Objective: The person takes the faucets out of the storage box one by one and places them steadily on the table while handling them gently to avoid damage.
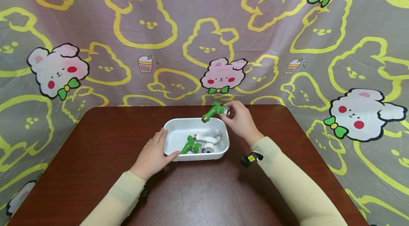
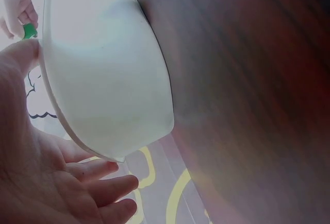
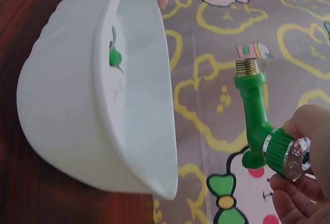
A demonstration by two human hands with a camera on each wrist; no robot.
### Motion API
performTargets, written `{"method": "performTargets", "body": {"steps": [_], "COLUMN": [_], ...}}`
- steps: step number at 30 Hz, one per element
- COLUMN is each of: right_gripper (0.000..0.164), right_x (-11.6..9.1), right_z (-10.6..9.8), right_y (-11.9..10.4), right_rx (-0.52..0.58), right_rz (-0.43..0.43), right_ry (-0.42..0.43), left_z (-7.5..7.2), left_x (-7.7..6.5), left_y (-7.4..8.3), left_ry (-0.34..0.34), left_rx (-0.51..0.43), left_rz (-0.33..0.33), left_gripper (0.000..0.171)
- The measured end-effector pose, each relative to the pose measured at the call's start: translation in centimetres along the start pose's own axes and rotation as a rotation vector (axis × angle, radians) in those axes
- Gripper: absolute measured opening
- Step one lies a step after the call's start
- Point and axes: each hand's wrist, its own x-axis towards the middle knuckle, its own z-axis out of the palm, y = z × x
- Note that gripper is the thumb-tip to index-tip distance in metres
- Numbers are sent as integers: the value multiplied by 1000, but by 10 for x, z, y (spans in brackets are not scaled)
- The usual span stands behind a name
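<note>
My right hand (image 1: 241, 122) grips a green faucet (image 1: 211, 112) by its ribbed collar and silvery end, above the far right rim of a white basin (image 1: 174, 130). In the right wrist view the held faucet (image 3: 256, 113) shows a brass threaded tip. My left hand (image 1: 152, 154) rests on the basin's left end, its thumb by the near rim and its fingers extended along the side. Inside the basin lie another green faucet (image 1: 189, 145) and white faucet pieces (image 1: 207, 140); they overlap, so I cannot tell how many white ones there are.
The basin stands on a dark reddish-brown wooden table (image 1: 105, 140). A patterned cloth (image 1: 179, 52) with cartoon rabbits hangs behind the table and along both sides.
</note>
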Motion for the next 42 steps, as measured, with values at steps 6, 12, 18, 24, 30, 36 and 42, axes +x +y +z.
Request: {"method": "performTargets", "body": {"steps": [6, 12, 18, 24, 30, 36, 42], "right_gripper": [35, 34, 34, 34, 36, 35, 37], "right_x": [0, -2, -3, -4, -3, -3, -7], "right_z": [-6, -9, -6, 2, 8, 14, 19], "right_y": [17, 35, 53, 70, 84, 91, 92], "right_rx": [2, 23, 4, -40, -67, -83, -113], "right_rz": [84, 199, 253, 246, 260, 266, 281], "right_ry": [60, 68, 101, 108, 95, 55, -2], "left_z": [0, 0, -1, -2, -2, -1, -2], "left_x": [-1, -1, 0, 0, 0, 1, -1], "left_y": [0, 0, 0, 1, 1, 1, 0], "left_ry": [2, -1, 0, 0, -3, -3, -2], "left_rx": [-2, -4, -5, -3, -1, 4, 0], "left_rz": [3, -2, -3, -1, 0, 0, 3], "left_gripper": [97, 97, 97, 96, 96, 97, 97]}}
